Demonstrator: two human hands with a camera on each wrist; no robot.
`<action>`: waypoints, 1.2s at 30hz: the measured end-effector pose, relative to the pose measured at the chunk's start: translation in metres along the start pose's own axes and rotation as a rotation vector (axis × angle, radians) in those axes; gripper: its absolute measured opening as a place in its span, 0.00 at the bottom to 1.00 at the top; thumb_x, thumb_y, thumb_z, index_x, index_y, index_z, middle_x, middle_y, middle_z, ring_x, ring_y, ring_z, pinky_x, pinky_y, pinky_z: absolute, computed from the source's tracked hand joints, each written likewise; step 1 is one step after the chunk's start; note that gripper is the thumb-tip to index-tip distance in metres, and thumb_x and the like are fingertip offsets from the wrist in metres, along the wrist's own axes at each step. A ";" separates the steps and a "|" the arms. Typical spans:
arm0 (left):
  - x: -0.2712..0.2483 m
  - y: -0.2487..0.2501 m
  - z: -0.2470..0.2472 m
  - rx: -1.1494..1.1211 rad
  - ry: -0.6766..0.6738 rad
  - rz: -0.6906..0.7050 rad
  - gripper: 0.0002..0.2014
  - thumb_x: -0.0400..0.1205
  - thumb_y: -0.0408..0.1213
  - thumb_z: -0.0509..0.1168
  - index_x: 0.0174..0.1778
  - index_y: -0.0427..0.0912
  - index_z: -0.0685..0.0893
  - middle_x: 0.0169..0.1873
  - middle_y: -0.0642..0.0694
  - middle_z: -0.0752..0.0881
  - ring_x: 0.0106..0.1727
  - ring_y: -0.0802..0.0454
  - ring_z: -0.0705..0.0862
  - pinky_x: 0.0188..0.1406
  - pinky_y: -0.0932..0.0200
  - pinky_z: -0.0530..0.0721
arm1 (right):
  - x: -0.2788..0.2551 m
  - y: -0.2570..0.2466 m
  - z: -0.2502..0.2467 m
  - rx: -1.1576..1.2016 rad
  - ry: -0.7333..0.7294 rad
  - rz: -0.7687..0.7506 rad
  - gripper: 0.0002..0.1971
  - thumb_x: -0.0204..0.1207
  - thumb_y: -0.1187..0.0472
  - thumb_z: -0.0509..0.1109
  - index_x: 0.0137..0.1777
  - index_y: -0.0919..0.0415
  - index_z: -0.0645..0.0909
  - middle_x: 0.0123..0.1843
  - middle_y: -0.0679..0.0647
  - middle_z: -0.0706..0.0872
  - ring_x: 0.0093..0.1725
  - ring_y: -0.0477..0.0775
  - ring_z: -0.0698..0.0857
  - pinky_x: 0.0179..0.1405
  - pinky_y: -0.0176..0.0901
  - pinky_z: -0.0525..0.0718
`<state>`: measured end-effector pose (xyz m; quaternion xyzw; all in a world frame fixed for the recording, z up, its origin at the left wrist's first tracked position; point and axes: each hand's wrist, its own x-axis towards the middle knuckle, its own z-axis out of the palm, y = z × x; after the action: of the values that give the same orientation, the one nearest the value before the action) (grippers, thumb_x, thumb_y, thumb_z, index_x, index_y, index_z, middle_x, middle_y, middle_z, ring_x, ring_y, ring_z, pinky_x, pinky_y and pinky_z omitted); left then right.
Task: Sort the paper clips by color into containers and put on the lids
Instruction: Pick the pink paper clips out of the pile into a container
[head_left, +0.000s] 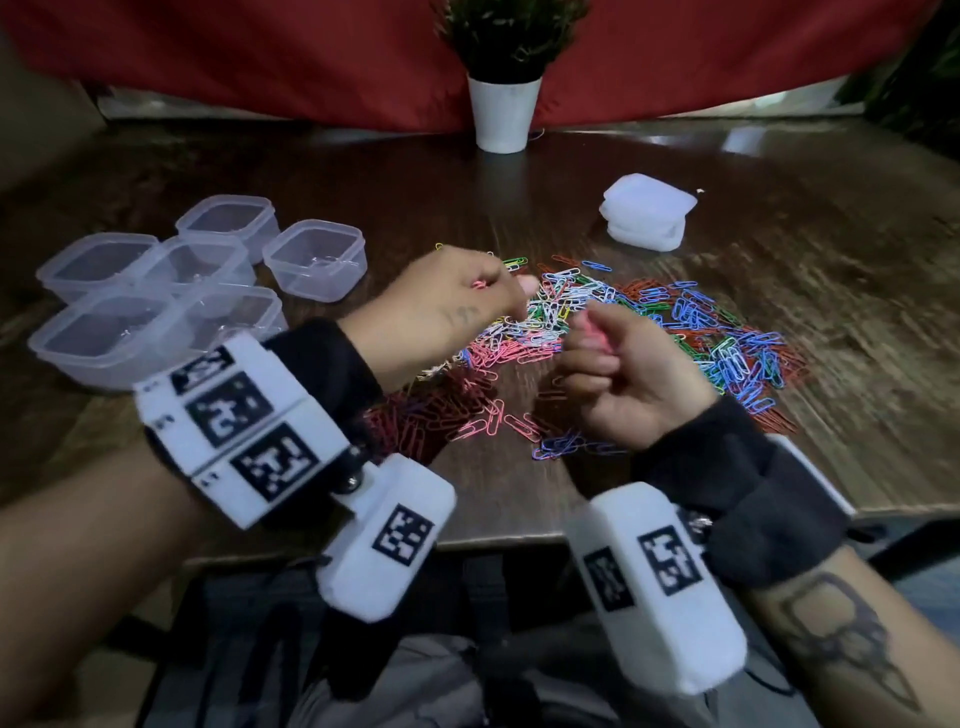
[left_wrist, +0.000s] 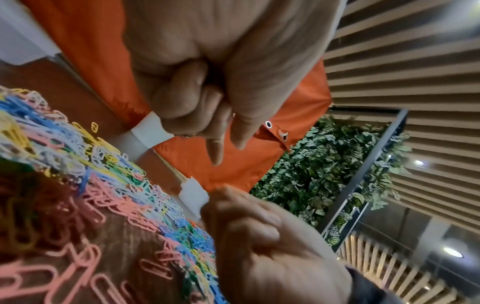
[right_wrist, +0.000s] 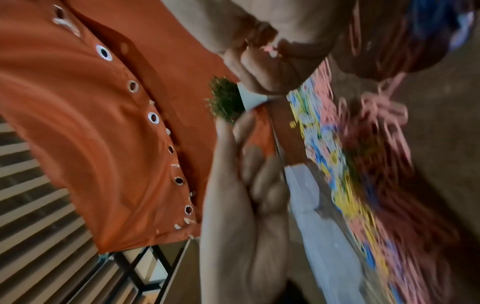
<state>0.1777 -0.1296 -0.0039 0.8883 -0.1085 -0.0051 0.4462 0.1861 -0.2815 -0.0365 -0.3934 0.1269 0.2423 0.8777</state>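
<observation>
both hands' fingers (head_left: 592, 325) curl round pink paper clips (head_left: 586, 323) (pile (head_left: 675, 322) just beneath).

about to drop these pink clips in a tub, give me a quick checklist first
1. Left hand holds pink clips: ok.
2. Right hand holds pink clips too: ok, pink shows in the fist.
3. Only pink in both fists: cannot tell.
4. Tubs open, no lids on: ok.
5. Tubs empty: cannot tell, blurred.
6. Lids stacked at hand on the table: ok.
</observation>
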 end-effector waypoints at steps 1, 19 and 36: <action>0.002 -0.001 -0.002 0.084 -0.069 -0.002 0.12 0.78 0.46 0.67 0.39 0.40 0.87 0.25 0.54 0.82 0.28 0.65 0.73 0.33 0.63 0.69 | -0.004 -0.007 -0.010 0.021 0.006 -0.007 0.17 0.81 0.62 0.54 0.29 0.58 0.65 0.14 0.46 0.63 0.08 0.39 0.62 0.04 0.26 0.57; 0.026 -0.010 0.017 0.670 -0.696 0.147 0.06 0.75 0.40 0.72 0.40 0.42 0.86 0.21 0.60 0.74 0.24 0.73 0.74 0.25 0.74 0.67 | -0.020 -0.017 -0.043 0.194 0.122 -0.079 0.18 0.85 0.56 0.50 0.33 0.58 0.68 0.17 0.46 0.66 0.11 0.39 0.63 0.07 0.25 0.56; 0.002 0.009 0.032 0.329 -0.123 0.041 0.16 0.70 0.42 0.76 0.20 0.43 0.79 0.17 0.53 0.82 0.47 0.55 0.88 0.42 0.55 0.81 | 0.007 0.034 0.015 0.519 0.132 -0.044 0.17 0.84 0.49 0.55 0.47 0.64 0.75 0.25 0.54 0.79 0.26 0.50 0.85 0.38 0.42 0.85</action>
<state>0.1741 -0.1606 -0.0159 0.9450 -0.1531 -0.0323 0.2871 0.1745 -0.2485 -0.0512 -0.1726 0.2332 0.1564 0.9441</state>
